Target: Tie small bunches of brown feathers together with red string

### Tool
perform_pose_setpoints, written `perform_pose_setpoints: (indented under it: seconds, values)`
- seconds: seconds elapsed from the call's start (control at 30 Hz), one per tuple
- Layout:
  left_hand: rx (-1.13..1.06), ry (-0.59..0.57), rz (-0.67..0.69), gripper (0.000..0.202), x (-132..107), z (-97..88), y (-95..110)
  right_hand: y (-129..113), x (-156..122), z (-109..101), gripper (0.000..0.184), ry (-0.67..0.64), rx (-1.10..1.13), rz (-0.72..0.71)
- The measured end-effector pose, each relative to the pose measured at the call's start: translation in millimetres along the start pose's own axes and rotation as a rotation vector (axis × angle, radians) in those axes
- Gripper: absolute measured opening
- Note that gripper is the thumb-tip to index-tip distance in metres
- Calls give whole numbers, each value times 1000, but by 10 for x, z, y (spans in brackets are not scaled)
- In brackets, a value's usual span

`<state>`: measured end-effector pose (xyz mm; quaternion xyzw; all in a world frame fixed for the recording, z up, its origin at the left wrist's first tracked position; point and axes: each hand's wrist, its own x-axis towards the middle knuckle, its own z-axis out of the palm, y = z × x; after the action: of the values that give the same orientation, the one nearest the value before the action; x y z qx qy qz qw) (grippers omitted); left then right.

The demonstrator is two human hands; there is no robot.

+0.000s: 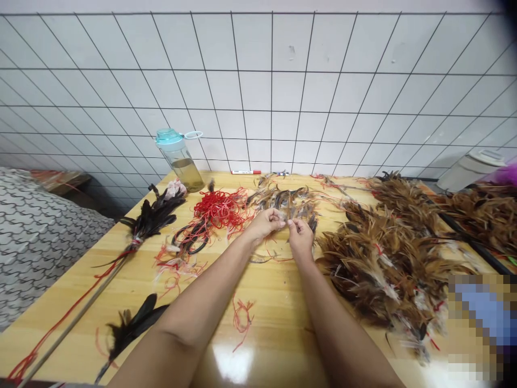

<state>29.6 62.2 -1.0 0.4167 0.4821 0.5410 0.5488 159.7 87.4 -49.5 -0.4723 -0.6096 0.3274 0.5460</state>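
Note:
My left hand (267,224) and my right hand (301,235) meet over the middle of the table, both closed in a pinch. Between their fingertips is a small brownish feather (289,202), partly hidden by the fingers. Just beyond my hands lies a loose heap of brown and grey feathers (264,198). A tangle of red string (216,209) rests left of my left hand. To the right of my right arm spreads a large pile of brown feather bunches (388,253), some bound with red string.
A feather duster with a long stick (86,302) and a black feather bunch (135,326) lie at left. Black rings (194,240) sit near the string. A bottle (183,167) and a red marker (246,172) are by the tiled wall. A white container (468,170) stands back right.

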Motion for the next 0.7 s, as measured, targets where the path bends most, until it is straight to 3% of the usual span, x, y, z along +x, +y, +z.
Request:
perform_pose_setpoints:
  seconds: [0.13,0.3,0.7]
  values:
    - [-75,88,65,44,22,8,-4,7,0,-6,26,-4,-12,0]
    - [-86,61,88,40,33,33,9,-39,-3,-23,25,-9,-50,-17]
    - [-94,127,127,40,60,71,-75,-116,-15,-27,23,-73,-99,-88]
